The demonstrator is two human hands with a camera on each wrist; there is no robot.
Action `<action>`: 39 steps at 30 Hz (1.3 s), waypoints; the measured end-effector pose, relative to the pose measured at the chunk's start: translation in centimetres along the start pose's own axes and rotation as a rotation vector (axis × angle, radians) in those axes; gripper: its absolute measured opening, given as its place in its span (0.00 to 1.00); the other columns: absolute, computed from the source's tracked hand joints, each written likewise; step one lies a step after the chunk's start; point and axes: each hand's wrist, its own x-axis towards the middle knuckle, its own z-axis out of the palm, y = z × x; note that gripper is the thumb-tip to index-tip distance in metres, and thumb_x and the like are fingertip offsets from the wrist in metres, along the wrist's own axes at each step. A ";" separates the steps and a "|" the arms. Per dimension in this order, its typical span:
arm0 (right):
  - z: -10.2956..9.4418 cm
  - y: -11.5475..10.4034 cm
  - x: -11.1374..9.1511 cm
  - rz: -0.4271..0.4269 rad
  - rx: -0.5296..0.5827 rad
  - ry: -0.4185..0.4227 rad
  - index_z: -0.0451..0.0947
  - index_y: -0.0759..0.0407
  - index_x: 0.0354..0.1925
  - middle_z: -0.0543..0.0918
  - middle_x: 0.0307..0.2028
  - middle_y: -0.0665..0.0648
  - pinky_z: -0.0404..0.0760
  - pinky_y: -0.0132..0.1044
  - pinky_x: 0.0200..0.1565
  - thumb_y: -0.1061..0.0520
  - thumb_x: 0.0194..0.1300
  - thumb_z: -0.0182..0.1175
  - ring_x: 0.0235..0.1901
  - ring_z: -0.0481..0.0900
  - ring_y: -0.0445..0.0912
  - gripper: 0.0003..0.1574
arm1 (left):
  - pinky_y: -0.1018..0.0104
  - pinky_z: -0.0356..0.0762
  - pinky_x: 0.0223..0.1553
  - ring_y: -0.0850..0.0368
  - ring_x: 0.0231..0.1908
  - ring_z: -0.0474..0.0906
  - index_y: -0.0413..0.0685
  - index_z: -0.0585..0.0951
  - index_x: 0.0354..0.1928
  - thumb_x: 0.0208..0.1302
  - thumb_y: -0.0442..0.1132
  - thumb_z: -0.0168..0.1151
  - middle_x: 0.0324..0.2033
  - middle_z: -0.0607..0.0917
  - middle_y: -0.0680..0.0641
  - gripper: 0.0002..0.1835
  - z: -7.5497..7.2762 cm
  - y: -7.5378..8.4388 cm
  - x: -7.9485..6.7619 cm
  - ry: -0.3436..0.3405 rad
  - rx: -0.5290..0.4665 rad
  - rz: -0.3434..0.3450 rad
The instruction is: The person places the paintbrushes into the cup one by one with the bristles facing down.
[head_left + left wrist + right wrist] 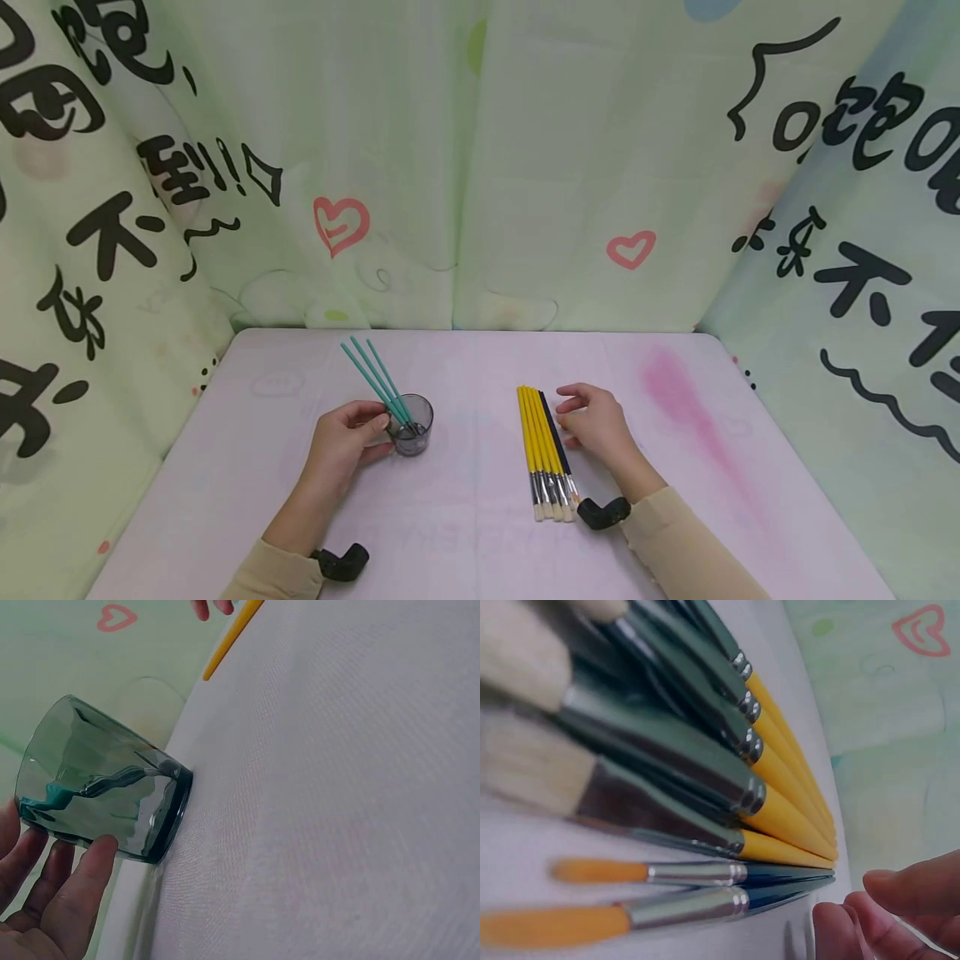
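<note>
On the left of the table stands a smoky clear glass (412, 437) with three slim teal sticks (377, 379) leaning in it. My left hand (348, 433) holds the glass from its left side, fingers at the rim and thumb lower on the wall, as the left wrist view of the glass (105, 787) shows. To the right, several yellow-handled flat paintbrushes (536, 433) lie side by side, bristles toward me. Two dark-blue-handled brushes (697, 892) with orange bristles lie along their right edge. My right hand (596, 421) rests beside the blue handles, fingers loosely bent and holding nothing.
A pale pink cloth covers the table (465, 533), with a brighter pink smear (686, 400) at the right. Light green curtains (450, 167) with black writing and red hearts surround the back and both sides. Black wrist mounts (341, 562) sit at both sleeves.
</note>
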 end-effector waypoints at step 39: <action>1.5 -1.3 1.2 -0.024 -0.444 0.006 0.85 0.60 0.58 0.83 0.31 0.54 0.73 0.34 0.30 0.63 0.61 0.65 0.29 0.78 0.47 0.26 | 0.57 0.95 0.49 0.56 0.45 0.86 0.32 0.84 0.58 0.73 0.28 0.67 0.45 0.86 0.43 0.14 -0.1 0.1 0.1 0.007 0.027 -0.005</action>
